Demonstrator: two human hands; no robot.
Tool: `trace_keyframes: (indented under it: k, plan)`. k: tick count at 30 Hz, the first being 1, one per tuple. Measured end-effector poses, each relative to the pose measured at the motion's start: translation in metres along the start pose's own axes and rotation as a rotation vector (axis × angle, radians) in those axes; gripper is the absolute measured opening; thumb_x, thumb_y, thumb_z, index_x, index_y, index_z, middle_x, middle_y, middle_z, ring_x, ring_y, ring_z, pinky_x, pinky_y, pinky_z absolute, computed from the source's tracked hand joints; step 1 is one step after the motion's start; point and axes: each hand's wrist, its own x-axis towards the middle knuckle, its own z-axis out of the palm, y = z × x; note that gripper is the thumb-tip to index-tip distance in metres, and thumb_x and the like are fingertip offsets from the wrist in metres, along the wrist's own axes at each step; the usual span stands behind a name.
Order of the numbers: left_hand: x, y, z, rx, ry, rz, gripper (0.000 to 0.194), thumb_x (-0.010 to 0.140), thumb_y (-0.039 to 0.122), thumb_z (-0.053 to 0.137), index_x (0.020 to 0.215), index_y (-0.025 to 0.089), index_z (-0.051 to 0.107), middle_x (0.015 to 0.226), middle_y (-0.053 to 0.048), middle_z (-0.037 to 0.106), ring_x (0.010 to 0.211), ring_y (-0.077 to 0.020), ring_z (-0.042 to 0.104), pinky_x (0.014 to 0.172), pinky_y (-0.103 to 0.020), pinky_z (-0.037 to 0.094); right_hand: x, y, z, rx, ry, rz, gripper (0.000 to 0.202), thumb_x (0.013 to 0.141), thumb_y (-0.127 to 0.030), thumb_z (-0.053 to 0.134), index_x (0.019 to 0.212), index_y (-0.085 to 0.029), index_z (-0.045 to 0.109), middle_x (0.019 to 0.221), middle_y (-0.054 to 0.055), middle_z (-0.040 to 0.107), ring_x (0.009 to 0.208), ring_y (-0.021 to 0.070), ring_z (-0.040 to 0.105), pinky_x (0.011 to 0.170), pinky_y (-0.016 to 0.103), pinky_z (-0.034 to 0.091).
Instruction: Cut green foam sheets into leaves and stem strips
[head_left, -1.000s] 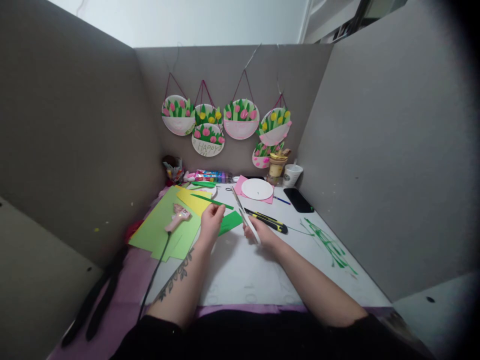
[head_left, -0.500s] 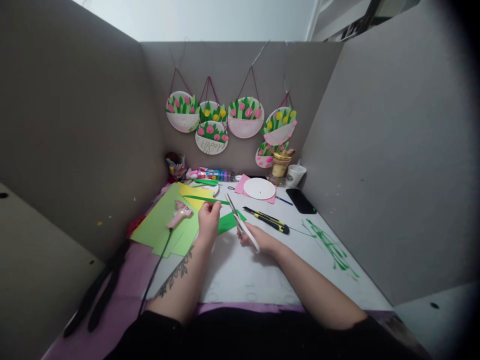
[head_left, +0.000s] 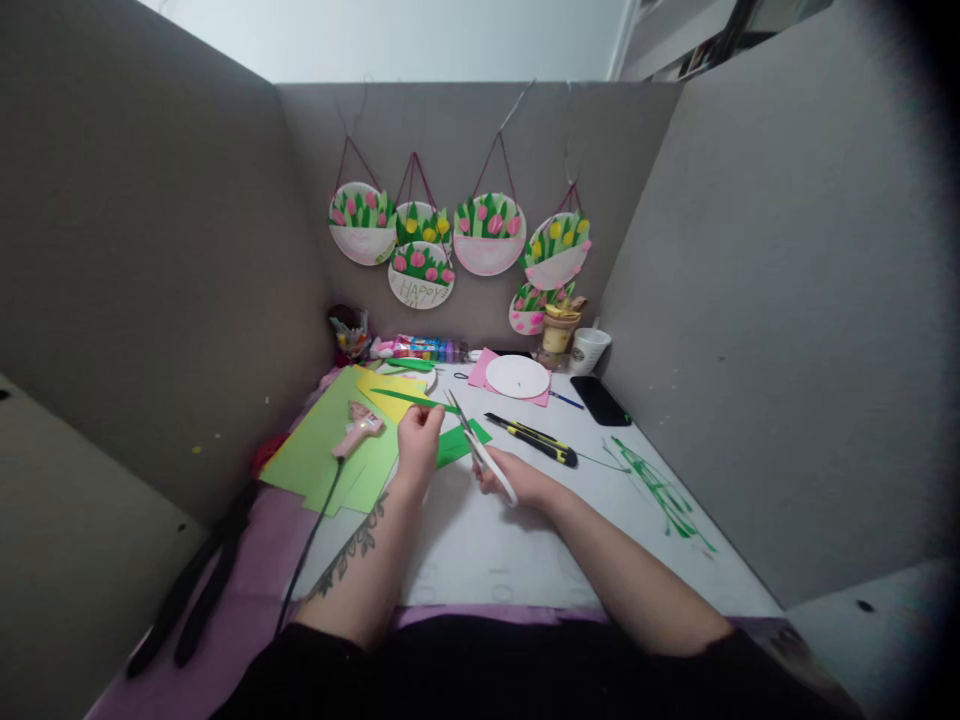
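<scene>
My left hand (head_left: 420, 438) pinches a long, narrow green paper strip (head_left: 405, 397) whose pointed end reaches out to the left. Close beside it, my right hand (head_left: 504, 474) is wrapped round white-handled scissors (head_left: 489, 462); their blades point up and left, at the right end of the strip. Beneath and between the hands lies a dark green paper piece (head_left: 456, 446). A pink glue gun (head_left: 358, 432) rests on light green sheets (head_left: 300, 466) left of my left hand, over part of a yellow sheet (head_left: 390, 388).
Right of the scissors lie two cutters (head_left: 538, 442), a black phone (head_left: 600, 400) and green scraps (head_left: 660, 490). A white paper disc (head_left: 517, 376) sits on pink paper behind. A white cup (head_left: 589, 351) stands at the back right. Decorated plates (head_left: 489, 254) hang on the back panel.
The left end of the green strip has shifted slightly right and now looks pointed. The scissors' blades have moved slightly left. Both hands stay nearly in place.
</scene>
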Motion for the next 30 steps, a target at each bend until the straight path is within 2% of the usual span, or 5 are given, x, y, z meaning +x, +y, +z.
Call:
trace_keyframes:
  k: [11,23,30]
  plan:
    - [0.002,-0.0046,0.0011,-0.002,0.013,0.009,0.026,0.07,0.035,0.063,0.059,0.018,0.046,0.053,0.007,0.041,0.051,-0.0082,0.036,0.053,-0.023,0.032,-0.001,-0.0006,-0.0007,-0.009,-0.008,-0.004,0.025,0.065,-0.018,0.057,0.089,-0.019,0.054,0.077,-0.001,0.059,0.067,0.0136,0.054,0.063,0.026,0.044]
    - [0.0006,-0.0001,0.0012,-0.001,0.003,0.001,0.026,0.069,0.035,0.063,0.058,0.019,0.046,0.052,0.007,0.041,0.051,-0.0084,0.035,0.051,-0.023,0.032,-0.0021,-0.003,-0.0005,-0.011,-0.003,-0.001,0.021,0.065,-0.018,0.057,0.086,-0.019,0.054,0.077,0.0,0.06,0.068,0.014,0.056,0.064,0.026,0.046]
    - [0.0006,-0.0002,0.0016,0.001,0.002,-0.004,0.026,0.069,0.034,0.063,0.058,0.019,0.045,0.052,0.007,0.04,0.05,-0.008,0.034,0.051,-0.023,0.032,-0.0039,-0.0033,0.0005,0.033,-0.021,-0.025,0.019,0.07,-0.026,0.059,0.087,-0.019,0.053,0.076,0.001,0.059,0.065,0.0142,0.057,0.062,0.028,0.047]
